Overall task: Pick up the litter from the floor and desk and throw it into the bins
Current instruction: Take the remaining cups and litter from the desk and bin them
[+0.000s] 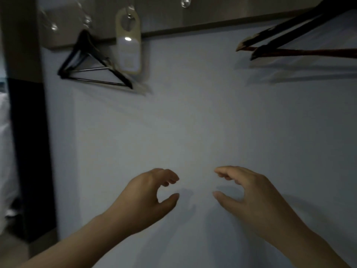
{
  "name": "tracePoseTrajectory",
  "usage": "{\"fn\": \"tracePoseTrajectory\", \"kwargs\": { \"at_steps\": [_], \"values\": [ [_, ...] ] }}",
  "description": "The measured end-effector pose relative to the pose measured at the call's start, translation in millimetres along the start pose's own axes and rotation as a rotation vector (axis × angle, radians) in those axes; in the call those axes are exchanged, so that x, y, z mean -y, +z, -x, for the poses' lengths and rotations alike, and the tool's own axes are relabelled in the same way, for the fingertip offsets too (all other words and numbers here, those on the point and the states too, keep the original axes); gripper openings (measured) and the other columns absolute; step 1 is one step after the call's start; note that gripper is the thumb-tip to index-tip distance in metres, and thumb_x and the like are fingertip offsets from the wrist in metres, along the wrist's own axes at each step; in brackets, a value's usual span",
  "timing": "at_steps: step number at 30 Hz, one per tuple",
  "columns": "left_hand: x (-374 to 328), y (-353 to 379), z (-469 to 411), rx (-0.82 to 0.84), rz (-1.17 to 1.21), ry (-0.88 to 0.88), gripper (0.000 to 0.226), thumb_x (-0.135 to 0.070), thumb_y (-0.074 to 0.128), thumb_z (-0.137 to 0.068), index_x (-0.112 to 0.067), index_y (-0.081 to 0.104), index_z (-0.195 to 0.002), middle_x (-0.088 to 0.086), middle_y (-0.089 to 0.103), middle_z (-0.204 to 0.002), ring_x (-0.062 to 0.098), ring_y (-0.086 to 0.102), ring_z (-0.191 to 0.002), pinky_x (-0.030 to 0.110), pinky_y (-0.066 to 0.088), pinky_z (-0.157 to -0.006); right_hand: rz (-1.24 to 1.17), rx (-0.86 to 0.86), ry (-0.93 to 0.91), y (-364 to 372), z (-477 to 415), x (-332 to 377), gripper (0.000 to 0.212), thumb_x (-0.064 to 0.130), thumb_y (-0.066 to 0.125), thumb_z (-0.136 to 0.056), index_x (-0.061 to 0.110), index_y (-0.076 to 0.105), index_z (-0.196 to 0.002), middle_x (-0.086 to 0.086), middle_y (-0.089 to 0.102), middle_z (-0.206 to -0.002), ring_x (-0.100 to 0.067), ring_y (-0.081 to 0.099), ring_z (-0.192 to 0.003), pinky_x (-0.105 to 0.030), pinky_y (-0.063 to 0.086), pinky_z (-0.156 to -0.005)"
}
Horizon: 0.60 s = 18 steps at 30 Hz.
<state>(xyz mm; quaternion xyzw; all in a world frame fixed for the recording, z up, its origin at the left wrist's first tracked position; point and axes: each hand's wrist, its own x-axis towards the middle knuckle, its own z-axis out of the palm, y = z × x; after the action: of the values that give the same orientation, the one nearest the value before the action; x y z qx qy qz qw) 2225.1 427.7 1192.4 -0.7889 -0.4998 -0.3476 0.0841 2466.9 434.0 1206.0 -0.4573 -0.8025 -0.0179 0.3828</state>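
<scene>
While both arms reach up from the bottom of the frame, the left hand (148, 198) and the right hand (249, 194) sit side by side in the lower middle, apart, with bare wall (193, 122) showing between them. Each hand is half open in a loose C: the left fingers (170, 176) bend over at the top and the left thumb (170, 199) juts out below them, leaving a clear gap. The right fingers (226, 173) and right thumb (222, 198) mirror this. Neither hand holds anything. Faint shadows of the hands fall on the wall just beside the fingertips, and I cannot tell whether any fingertip touches it.

Where the litter and the bins are cannot be told from this view.

At the upper left of the frame a black hanger (96, 81) hangs tilted against the wall. Just right of it hangs a pale door tag (129, 47), looped over a clear hook. Both hang from a grey-brown panel (212, 12) that runs across the top. In the upper right corner, dark hangers (289, 29) reach in from the edge. A dark upright strip (29, 151) stands along the left side, and something white and blurred lies beyond it.
</scene>
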Motion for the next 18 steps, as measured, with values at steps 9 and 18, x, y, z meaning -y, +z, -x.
{"fn": "tracePoseTrajectory", "kwargs": {
  "at_steps": [9, 18],
  "values": [
    [79.1, -128.3, 95.7, -0.091, -0.224, -0.209, 0.039, -0.057, 0.050, -0.081, -0.039, 0.057, -0.115, -0.024, 0.060, -0.107, -0.008, 0.056, -0.097, 0.018, 0.050, -0.086, -0.177, 0.101, -0.254, 77.8, -49.7, 144.1, 0.046, 0.040, 0.064, -0.085, 0.040, 0.052, -0.130, 0.030, 0.050, -0.117, 0.015, 0.046, -0.104, -0.003, 0.031, -0.092],
    [159.6, -299.3, 264.2, -0.165, -0.420, -0.480, 0.033, -0.050, 0.061, -0.081, -0.038, 0.060, -0.111, -0.027, 0.059, -0.101, -0.008, 0.057, -0.095, 0.016, 0.050, -0.080, -0.388, 0.176, -0.563, 170.0, -47.2, 374.9, 0.047, 0.045, 0.063, -0.084, 0.042, 0.051, -0.129, 0.028, 0.054, -0.118, 0.009, 0.047, -0.111, -0.003, 0.037, -0.091]
  ]
}}
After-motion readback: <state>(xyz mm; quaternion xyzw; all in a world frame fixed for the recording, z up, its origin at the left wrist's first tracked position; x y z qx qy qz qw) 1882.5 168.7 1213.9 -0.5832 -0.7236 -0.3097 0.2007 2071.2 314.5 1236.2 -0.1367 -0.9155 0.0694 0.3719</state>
